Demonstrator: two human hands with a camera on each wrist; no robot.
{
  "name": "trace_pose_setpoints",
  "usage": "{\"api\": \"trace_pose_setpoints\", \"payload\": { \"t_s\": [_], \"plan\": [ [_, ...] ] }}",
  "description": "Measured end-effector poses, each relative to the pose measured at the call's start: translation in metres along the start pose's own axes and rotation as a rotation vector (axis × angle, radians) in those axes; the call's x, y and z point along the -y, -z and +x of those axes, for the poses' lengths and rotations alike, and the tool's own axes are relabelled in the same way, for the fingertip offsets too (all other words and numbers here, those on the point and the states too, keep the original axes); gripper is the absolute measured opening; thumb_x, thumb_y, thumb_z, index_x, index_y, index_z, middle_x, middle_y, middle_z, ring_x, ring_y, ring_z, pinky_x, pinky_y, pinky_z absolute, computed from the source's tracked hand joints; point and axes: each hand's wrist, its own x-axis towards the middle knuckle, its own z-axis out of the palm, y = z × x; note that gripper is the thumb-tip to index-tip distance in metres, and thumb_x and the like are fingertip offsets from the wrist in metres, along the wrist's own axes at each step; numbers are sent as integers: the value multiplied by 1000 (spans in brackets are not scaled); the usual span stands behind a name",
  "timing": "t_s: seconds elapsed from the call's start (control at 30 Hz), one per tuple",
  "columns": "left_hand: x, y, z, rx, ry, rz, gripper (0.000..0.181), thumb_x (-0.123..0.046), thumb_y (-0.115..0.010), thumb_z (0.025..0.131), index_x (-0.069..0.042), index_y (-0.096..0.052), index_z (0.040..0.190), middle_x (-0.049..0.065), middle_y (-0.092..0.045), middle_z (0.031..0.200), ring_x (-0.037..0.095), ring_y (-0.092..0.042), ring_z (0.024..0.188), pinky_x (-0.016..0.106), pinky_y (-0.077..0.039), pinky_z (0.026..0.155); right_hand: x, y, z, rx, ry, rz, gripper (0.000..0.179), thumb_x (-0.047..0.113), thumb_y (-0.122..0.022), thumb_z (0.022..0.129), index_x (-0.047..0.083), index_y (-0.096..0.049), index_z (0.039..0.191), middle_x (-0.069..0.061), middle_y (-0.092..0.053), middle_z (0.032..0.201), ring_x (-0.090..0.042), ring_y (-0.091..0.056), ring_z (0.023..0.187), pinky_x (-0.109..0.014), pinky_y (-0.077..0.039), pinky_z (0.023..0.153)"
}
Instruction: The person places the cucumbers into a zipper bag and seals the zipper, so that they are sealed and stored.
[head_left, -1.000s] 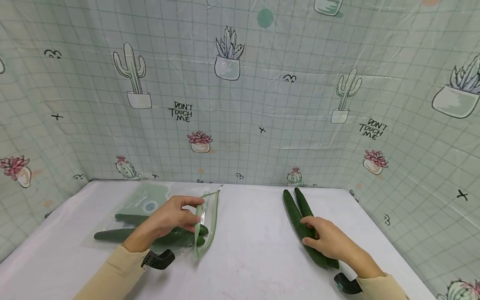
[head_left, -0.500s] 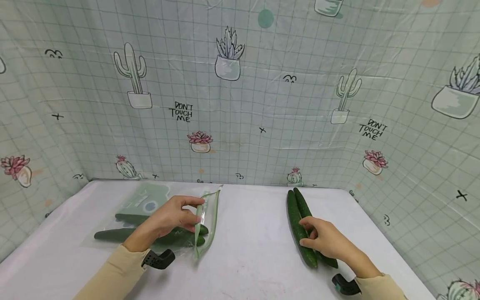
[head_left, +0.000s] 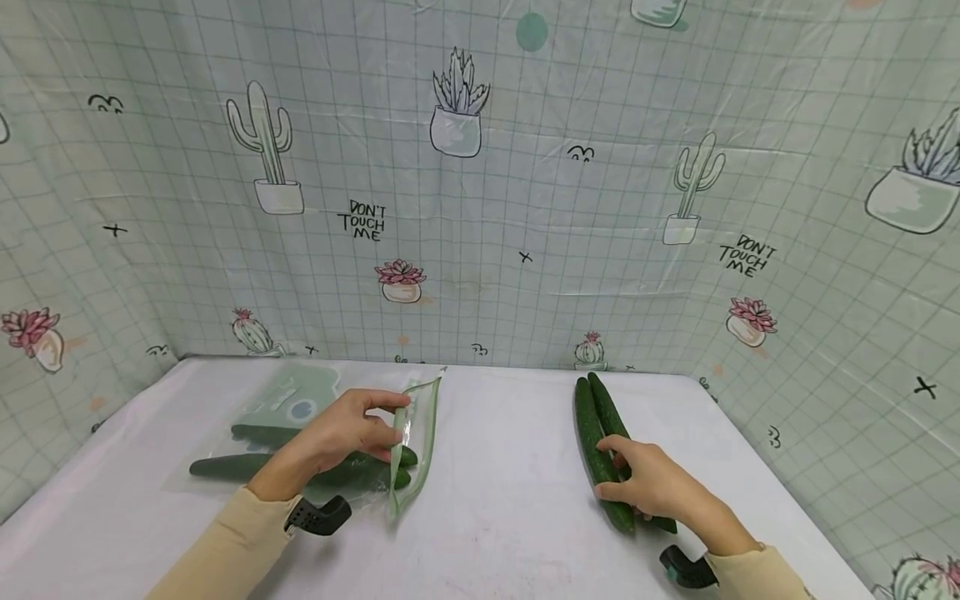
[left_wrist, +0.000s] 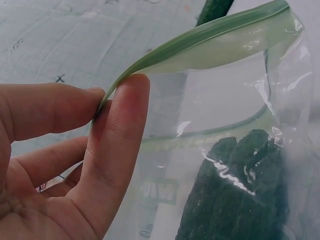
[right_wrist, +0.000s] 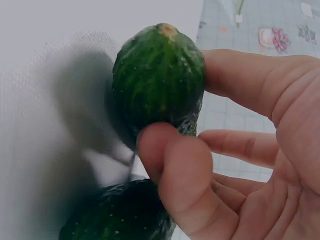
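My left hand [head_left: 341,433] pinches the green-edged mouth of a clear zip bag [head_left: 432,425] between thumb and finger, holding it parted. Inside the bag lie cucumbers [head_left: 225,469], their ends towards the opening; the left wrist view shows two ends [left_wrist: 225,185] side by side through the plastic. On the right, my right hand [head_left: 656,479] has thumb and index finger around the lower part of the left one of two cucumbers [head_left: 588,417]. The other loose cucumber [head_left: 609,408] lies close against it, partly hidden under the hand. In the right wrist view, the gripped cucumber's end [right_wrist: 159,75] faces the camera.
A pale green printed panel [head_left: 296,396] shows on the bag's far side. White cloth [head_left: 502,467] covers the table between the hands. A cactus-patterned curtain [head_left: 480,208] encloses the back and sides.
The left loose cucumber's near end has shifted left, and its far end a little right, so it lies straighter. My right thumb and index have moved slightly left with it. The left hand stays put.
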Motion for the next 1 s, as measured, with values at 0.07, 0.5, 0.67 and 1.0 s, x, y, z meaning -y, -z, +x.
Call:
{"api": "trace_pose_setpoints", "payload": {
  "t_s": [0.07,0.5,0.67,1.0],
  "plan": [
    [0,0,1,0,0,0,62,1,-64,84,12,-38,139,32,-35,138,22,-63,80,41,-59,75,0,0,-1,2,0,-1,59,24,-79,79,11,-53,131,-13,-56,107,-19,-51,45,-34,-47,39],
    [0,-1,0,-8,2,14,62,1,-64,84,11,-39,139,30,-37,137,22,-63,80,41,-59,74,-5,-6,4,-15,245,-78,52,23,-75,81,9,-57,128,-11,-61,112,-7,-48,55,-25,-45,51],
    [-2,0,0,-2,1,14,62,0,-65,84,11,-39,140,31,-36,138,22,-64,80,41,-59,74,-2,-9,3,8,230,-68,54,25,-76,81,12,-56,129,-8,-60,116,-10,-50,60,-27,-46,52],
    [-2,0,0,-1,-2,10,62,1,-65,84,12,-39,139,31,-36,137,22,-63,80,41,-59,74,2,-11,1,33,112,-64,64,32,-79,78,14,-50,132,-7,-59,96,-17,-53,64,-32,-44,56]
  ]
}}
